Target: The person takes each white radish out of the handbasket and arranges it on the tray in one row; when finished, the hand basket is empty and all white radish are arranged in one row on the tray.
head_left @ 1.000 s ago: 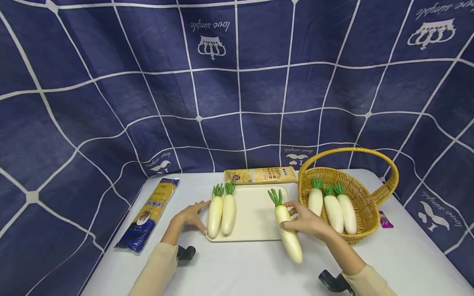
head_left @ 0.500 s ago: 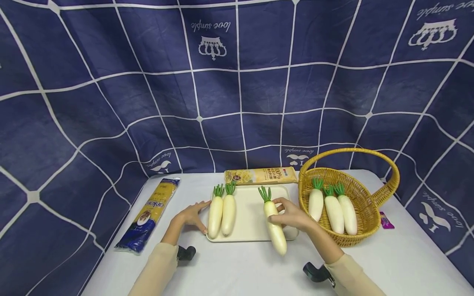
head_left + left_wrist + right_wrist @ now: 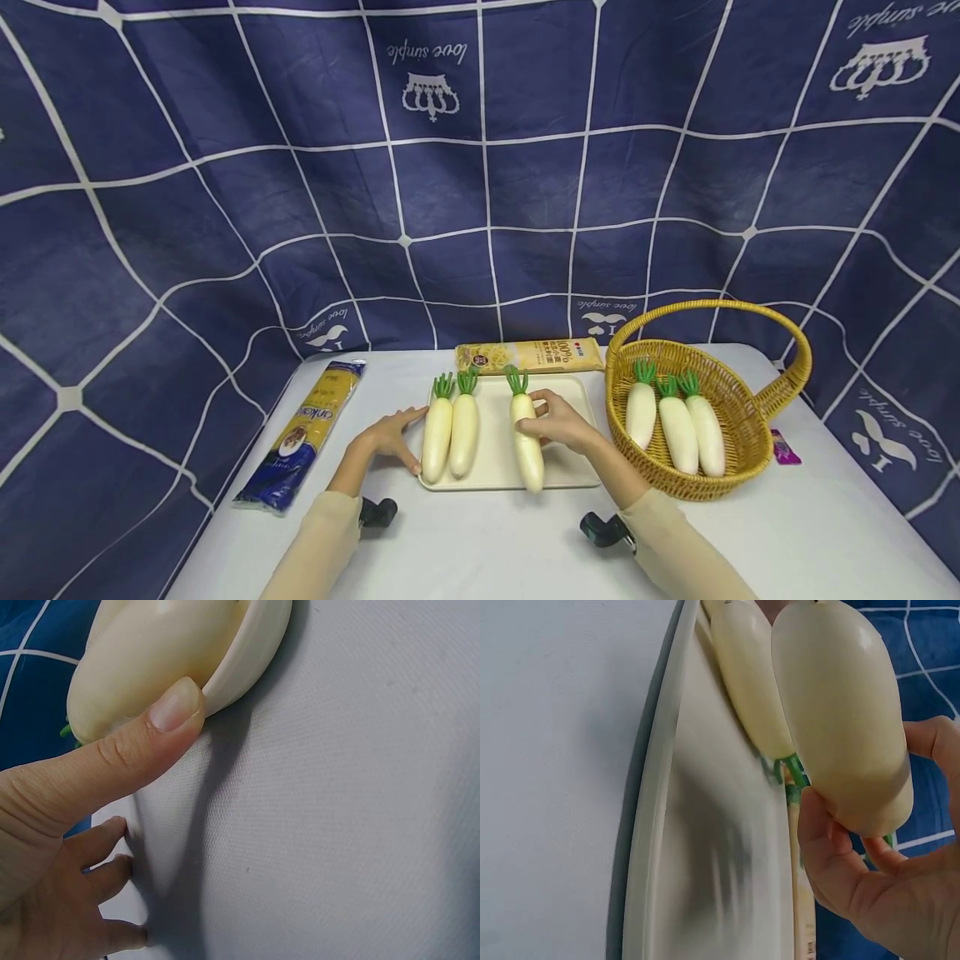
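Observation:
My right hand point(image 3: 567, 423) grips a white radish point(image 3: 527, 450) with green leaves near its leafy end. In the right wrist view this radish point(image 3: 840, 697) hangs above the cream tray point(image 3: 694, 825), fingers and thumb around it. Two more white radishes point(image 3: 437, 437) lie side by side at the left of the tray point(image 3: 491, 433). My left hand point(image 3: 388, 437) rests at the tray's left edge, fingers spread. The left wrist view shows its thumb point(image 3: 161, 724) against the tray's corner and its other fingers on the table, holding nothing.
Right of the tray stands a yellow wicker basket point(image 3: 738, 400) with a tall handle and three white radishes inside. A yellow pasta pack point(image 3: 528, 356) lies behind the tray, a blue-and-yellow pack point(image 3: 300, 437) to the left. A small purple packet point(image 3: 784, 447) is beyond the basket.
My right hand has carried the radish leftward, from the tray's right edge to over its middle, and the radish has turned more upright in view. My left hand has stayed in place.

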Demonstrator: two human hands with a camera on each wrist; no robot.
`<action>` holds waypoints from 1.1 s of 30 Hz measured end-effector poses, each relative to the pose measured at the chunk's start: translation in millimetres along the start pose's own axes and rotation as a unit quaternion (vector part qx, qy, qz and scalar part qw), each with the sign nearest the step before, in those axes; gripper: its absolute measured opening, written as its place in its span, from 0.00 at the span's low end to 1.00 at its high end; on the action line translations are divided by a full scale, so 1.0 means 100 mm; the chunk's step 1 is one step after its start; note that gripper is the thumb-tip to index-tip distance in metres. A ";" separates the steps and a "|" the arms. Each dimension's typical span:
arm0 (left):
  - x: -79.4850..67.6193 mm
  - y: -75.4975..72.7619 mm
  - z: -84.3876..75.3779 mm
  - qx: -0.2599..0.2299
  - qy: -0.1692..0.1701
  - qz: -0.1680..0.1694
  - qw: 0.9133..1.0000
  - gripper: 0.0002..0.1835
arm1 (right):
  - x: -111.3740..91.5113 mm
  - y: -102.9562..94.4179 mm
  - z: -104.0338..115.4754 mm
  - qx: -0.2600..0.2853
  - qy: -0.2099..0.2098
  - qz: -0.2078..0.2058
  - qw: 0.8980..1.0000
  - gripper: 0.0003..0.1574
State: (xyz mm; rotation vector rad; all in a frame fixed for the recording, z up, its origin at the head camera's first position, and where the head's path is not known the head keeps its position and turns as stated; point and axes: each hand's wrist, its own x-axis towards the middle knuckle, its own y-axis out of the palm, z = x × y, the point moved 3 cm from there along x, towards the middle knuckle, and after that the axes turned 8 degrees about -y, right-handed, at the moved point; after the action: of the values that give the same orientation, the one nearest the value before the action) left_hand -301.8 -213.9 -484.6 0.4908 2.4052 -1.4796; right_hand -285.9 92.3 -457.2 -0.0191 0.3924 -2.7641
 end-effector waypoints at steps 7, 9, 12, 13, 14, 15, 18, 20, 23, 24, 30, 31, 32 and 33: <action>0.00 0.00 0.00 -0.003 -0.001 0.000 1.000 0.61 | 0.20 0.13 -0.02 0.010 0.003 -0.014 1.000 0.43; -0.01 -0.01 -0.01 -0.002 0.001 0.000 1.000 0.61 | 0.24 0.16 -0.03 0.012 0.004 -0.018 1.000 0.43; -0.01 -0.01 -0.01 -0.003 0.004 0.000 1.000 0.61 | 0.28 0.20 -0.04 0.013 0.011 -0.026 1.000 0.43; -0.01 -0.01 -0.01 -0.004 0.004 0.001 1.000 0.61 | 0.30 0.21 -0.05 0.013 0.014 -0.028 0.999 0.44; -0.01 -0.01 -0.01 -0.006 0.004 0.001 1.000 0.61 | 0.31 0.23 -0.06 0.013 0.015 -0.029 0.999 0.44; -0.01 -0.01 -0.01 -0.008 0.003 0.002 1.000 0.61 | 0.32 0.24 -0.07 0.013 0.017 -0.030 0.999 0.44; -0.01 -0.01 -0.02 -0.006 0.006 0.001 1.000 0.61 | 0.37 0.27 -0.11 0.015 0.020 -0.032 0.999 0.44; 0.00 -0.01 -0.01 -0.006 0.005 0.001 1.000 0.61 | 0.40 0.28 -0.15 0.014 0.026 -0.033 0.999 0.45; 0.00 -0.01 -0.01 -0.001 0.006 0.001 1.000 0.61 | 0.44 0.30 -0.18 0.015 0.035 -0.036 0.999 0.45; 0.00 -0.01 -0.01 -0.002 0.004 0.001 1.000 0.61 | 0.45 0.31 -0.18 0.015 0.038 -0.038 0.998 0.45; -0.03 -0.02 -0.02 0.001 0.000 0.001 1.000 0.61 | 0.51 0.35 -0.19 -0.015 0.047 -0.048 0.998 0.46; -0.03 -0.02 -0.02 -0.002 -0.001 0.003 1.000 0.61 | 0.51 0.36 -0.19 -0.023 0.048 -0.050 0.997 0.46; -0.02 -0.02 -0.02 -0.005 -0.002 0.005 1.000 0.61 | 0.52 0.36 -0.20 -0.028 0.050 -0.051 0.997 0.45; -0.01 -0.02 -0.02 -0.007 -0.001 0.006 1.000 0.62 | 0.52 0.37 -0.20 -0.032 0.052 -0.052 0.997 0.45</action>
State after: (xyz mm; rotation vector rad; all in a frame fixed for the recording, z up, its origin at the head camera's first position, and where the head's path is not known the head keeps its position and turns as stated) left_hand -301.9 -213.5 -481.9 0.4984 2.4052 -1.4566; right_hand -323.8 46.4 -488.0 0.0914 0.5222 -2.8627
